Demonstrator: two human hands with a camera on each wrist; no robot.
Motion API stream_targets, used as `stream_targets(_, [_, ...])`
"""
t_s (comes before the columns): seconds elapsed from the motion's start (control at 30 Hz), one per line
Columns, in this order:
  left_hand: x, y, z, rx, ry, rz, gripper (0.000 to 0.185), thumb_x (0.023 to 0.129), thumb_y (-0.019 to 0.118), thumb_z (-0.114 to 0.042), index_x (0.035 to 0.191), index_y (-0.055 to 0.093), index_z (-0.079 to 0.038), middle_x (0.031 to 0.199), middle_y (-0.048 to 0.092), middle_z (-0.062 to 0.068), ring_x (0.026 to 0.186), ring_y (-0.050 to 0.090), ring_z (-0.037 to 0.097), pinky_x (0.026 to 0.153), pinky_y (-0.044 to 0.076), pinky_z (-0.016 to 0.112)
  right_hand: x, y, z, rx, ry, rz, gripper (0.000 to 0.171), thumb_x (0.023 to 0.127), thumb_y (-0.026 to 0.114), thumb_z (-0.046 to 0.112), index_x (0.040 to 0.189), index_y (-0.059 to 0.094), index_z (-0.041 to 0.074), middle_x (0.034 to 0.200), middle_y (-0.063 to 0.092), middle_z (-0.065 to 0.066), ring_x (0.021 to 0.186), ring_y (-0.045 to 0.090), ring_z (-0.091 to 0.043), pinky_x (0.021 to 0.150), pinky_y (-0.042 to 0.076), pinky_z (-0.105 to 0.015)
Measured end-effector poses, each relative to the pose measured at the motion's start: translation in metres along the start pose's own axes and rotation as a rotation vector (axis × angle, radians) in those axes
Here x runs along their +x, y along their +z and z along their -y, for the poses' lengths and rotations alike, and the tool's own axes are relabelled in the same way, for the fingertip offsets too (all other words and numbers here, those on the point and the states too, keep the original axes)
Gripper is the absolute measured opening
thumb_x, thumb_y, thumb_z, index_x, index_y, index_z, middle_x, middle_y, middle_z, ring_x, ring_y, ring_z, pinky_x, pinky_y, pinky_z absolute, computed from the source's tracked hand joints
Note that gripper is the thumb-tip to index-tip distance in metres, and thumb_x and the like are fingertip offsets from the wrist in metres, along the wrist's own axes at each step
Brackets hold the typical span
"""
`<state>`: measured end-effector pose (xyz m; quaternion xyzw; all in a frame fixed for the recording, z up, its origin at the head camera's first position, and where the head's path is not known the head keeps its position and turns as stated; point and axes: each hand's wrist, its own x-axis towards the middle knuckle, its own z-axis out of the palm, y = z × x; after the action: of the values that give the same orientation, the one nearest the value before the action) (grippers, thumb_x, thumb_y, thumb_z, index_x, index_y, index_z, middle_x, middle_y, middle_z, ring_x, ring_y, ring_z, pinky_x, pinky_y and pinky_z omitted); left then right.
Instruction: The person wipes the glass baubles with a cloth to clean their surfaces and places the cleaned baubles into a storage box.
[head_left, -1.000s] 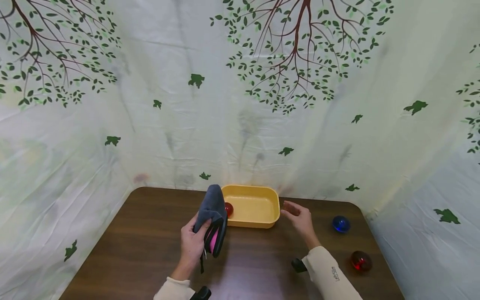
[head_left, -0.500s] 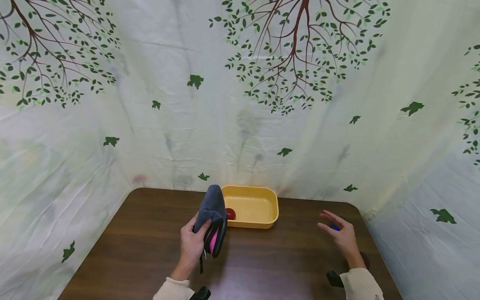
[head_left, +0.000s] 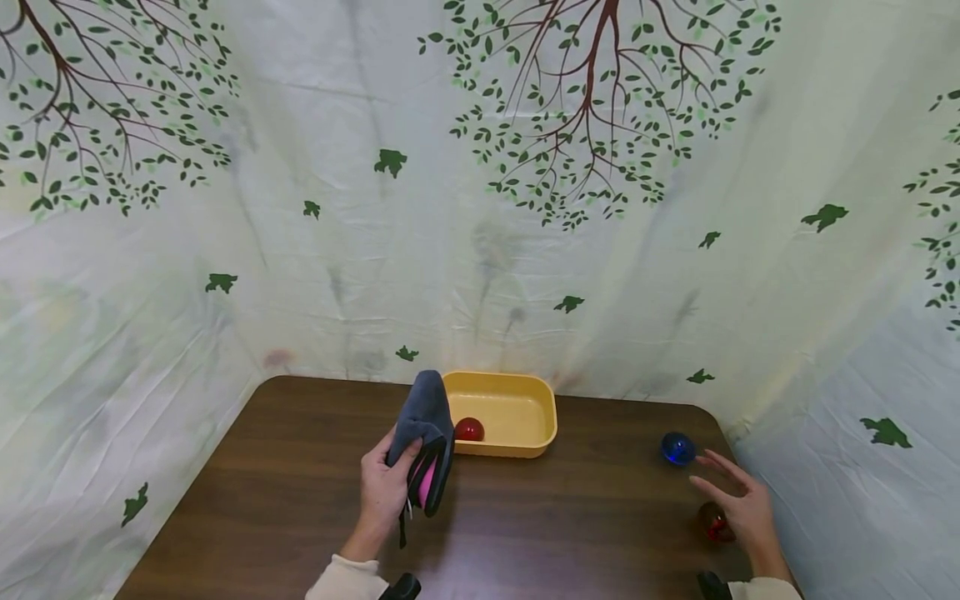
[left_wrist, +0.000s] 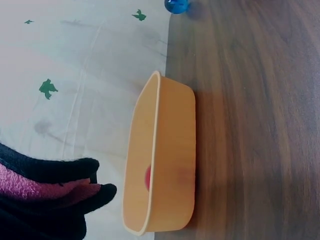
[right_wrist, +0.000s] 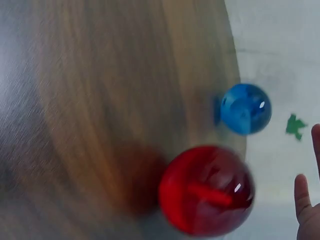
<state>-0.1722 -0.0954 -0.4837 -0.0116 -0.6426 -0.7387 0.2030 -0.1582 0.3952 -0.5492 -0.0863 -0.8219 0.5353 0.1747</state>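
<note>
My left hand grips a dark grey-blue pouch, held upright beside the yellow tray. Its mouth gapes toward me, showing a pink lining. A small red ball lies inside the tray at its near left corner. Over the table's right side, my right hand is held with fingers spread and nothing in it. Beneath and beside that hand sits a larger clear red ball, partly hidden by it. A clear blue ball rests just beyond the fingertips.
The brown wooden table has rounded far corners. A pale curtain printed with trees and birds hangs behind it and along both sides. Both balls at the right are close to the table's right edge.
My right hand has moved from beside the tray to the right, past the blue ball to the large red ball. The small red ball has rolled slightly right in the tray. My left hand stays put.
</note>
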Motion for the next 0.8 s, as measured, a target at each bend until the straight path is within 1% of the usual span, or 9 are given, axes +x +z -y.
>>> stream_targets(0.07, [0.0,0.0,-0.001,-0.002,-0.002,0.005,0.025,0.088,0.064,0.007,0.111,0.062,0.014,0.093,0.07,-0.011,0.086,0.066,0.004,0.076,0.054,0.02,-0.003,-0.003,-0.004,-0.015,0.022,-0.02,0.059,0.082,0.078,0.016,0.133,0.054,-0.003,0.111,0.069,0.007,0.106,0.048,0.011,0.081,0.041,-0.006])
stream_targets(0.2, [0.001,-0.002,-0.001,-0.003,0.001,0.001,0.025,0.088,0.064,0.007,0.111,0.062,0.014,0.093,0.07,-0.011,0.086,0.066,0.005,0.076,0.055,0.02,-0.012,-0.009,-0.011,-0.039,0.093,-0.017,0.064,0.082,0.078,0.021,0.136,0.052,-0.001,0.108,0.061,0.024,0.103,0.046,0.011,0.079,0.042,-0.007])
stream_targets(0.27, [0.002,-0.003,-0.001,-0.007,0.007,-0.008,0.025,0.087,0.065,0.007,0.111,0.063,0.014,0.092,0.07,-0.01,0.085,0.066,0.006,0.076,0.055,0.021,-0.016,-0.012,-0.015,-0.043,0.124,0.0,0.066,0.082,0.078,0.022,0.137,0.05,0.0,0.106,0.054,0.032,0.103,0.044,0.012,0.075,0.044,-0.007])
stream_targets(0.37, [0.003,-0.005,-0.002,-0.01,0.017,-0.017,0.023,0.087,0.065,0.008,0.109,0.063,0.013,0.091,0.07,-0.009,0.084,0.066,0.005,0.076,0.055,0.02,-0.021,-0.015,-0.023,-0.051,0.195,0.053,0.07,0.084,0.077,0.024,0.142,0.044,0.002,0.11,0.046,0.034,0.108,0.042,0.008,0.076,0.041,-0.005])
stream_targets(0.47, [0.004,-0.007,-0.002,-0.006,0.022,-0.024,0.022,0.087,0.065,0.007,0.107,0.064,0.013,0.09,0.07,-0.009,0.083,0.066,0.006,0.075,0.055,0.02,-0.025,-0.017,-0.032,-0.078,0.298,0.114,0.079,0.085,0.075,0.03,0.148,0.036,0.005,0.127,0.044,0.022,0.118,0.041,0.003,0.077,0.036,-0.002])
stream_targets(0.57, [0.004,-0.009,-0.003,-0.005,0.019,-0.03,0.022,0.087,0.065,0.006,0.108,0.064,0.012,0.09,0.07,-0.009,0.083,0.067,0.006,0.075,0.055,0.02,-0.027,-0.015,-0.039,-0.109,0.385,0.154,0.087,0.084,0.074,0.038,0.151,0.028,0.007,0.147,0.036,-0.003,0.13,0.037,-0.014,0.075,0.034,-0.002])
stream_targets(0.63, [0.005,-0.011,-0.004,-0.002,0.016,-0.031,0.022,0.088,0.065,0.005,0.109,0.064,0.012,0.091,0.07,-0.009,0.084,0.067,0.006,0.075,0.055,0.02,-0.029,-0.014,-0.043,-0.097,0.405,0.158,0.09,0.084,0.075,0.037,0.152,0.025,0.008,0.153,0.026,-0.017,0.135,0.031,-0.024,0.073,0.035,-0.002])
stream_targets(0.7, [0.005,-0.012,-0.005,-0.001,0.013,-0.03,0.023,0.088,0.065,0.005,0.109,0.063,0.013,0.092,0.07,-0.009,0.084,0.067,0.006,0.075,0.055,0.021,-0.031,-0.013,-0.047,-0.095,0.415,0.145,0.092,0.082,0.077,0.036,0.152,0.025,0.008,0.154,0.024,-0.021,0.135,0.028,-0.032,0.071,0.034,-0.002])
stream_targets(0.8, [0.006,-0.014,-0.006,0.017,0.009,-0.033,0.023,0.088,0.065,0.004,0.109,0.063,0.013,0.09,0.07,-0.009,0.084,0.067,0.006,0.075,0.055,0.02,-0.034,-0.013,-0.053,-0.12,0.402,0.107,0.09,0.08,0.079,0.033,0.151,0.03,0.007,0.153,0.025,-0.024,0.133,0.032,-0.034,0.069,0.033,-0.003])
